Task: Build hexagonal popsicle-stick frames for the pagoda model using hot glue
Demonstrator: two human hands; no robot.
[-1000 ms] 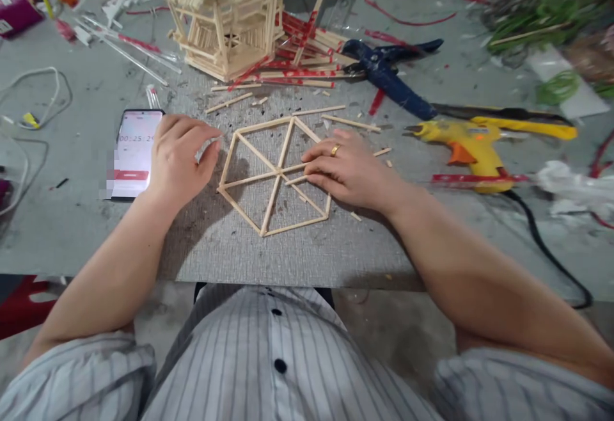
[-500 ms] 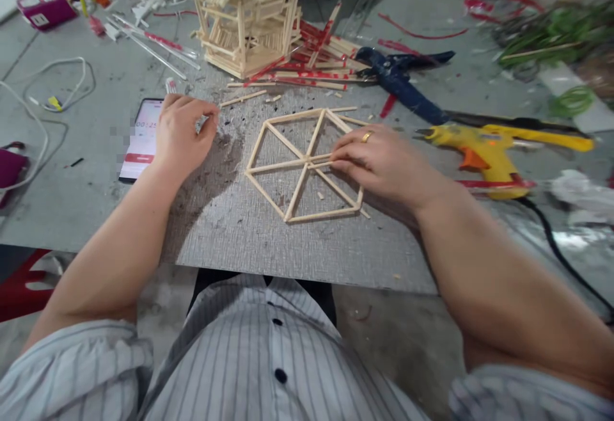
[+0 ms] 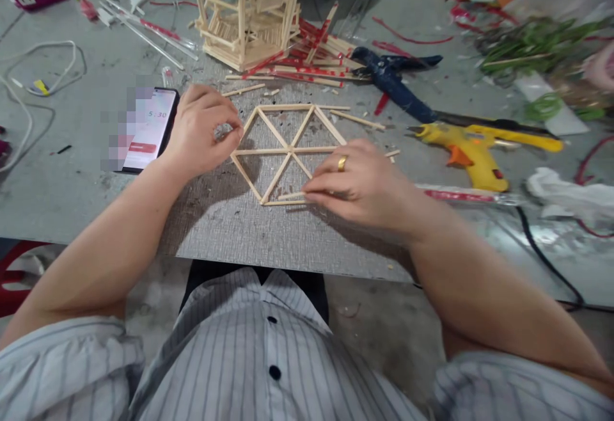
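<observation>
A flat hexagonal frame (image 3: pixel 263 151) of thin wooden sticks, with spokes meeting at its centre, lies on the table before me. My right hand (image 3: pixel 357 184) pinches a short wooden stick (image 3: pixel 290 197) just inside the frame's near side; the hand hides the frame's near right corner. At the frame's left corner, my left hand (image 3: pixel 204 128) has thumb and forefinger pinched together by the edge stick. Whether those fingertips grip anything is hidden. Just left of that hand lies a phone (image 3: pixel 152 128) with a lit, partly blurred screen.
Behind the frame stands a wooden-stick pavilion model (image 3: pixel 244 24), beside a pile of red-marked sticks (image 3: pixel 316 63). To the right lie a blue cutter (image 3: pixel 403 85), a yellow glue gun (image 3: pixel 472 149) with a black cord, and crumpled white tissue (image 3: pixel 559 190). A white cable (image 3: pixel 71 66) curls at left.
My right hand has brought the stick from the frame's centre toward its near side. My left hand has moved right, from near the phone to the frame's left corner.
</observation>
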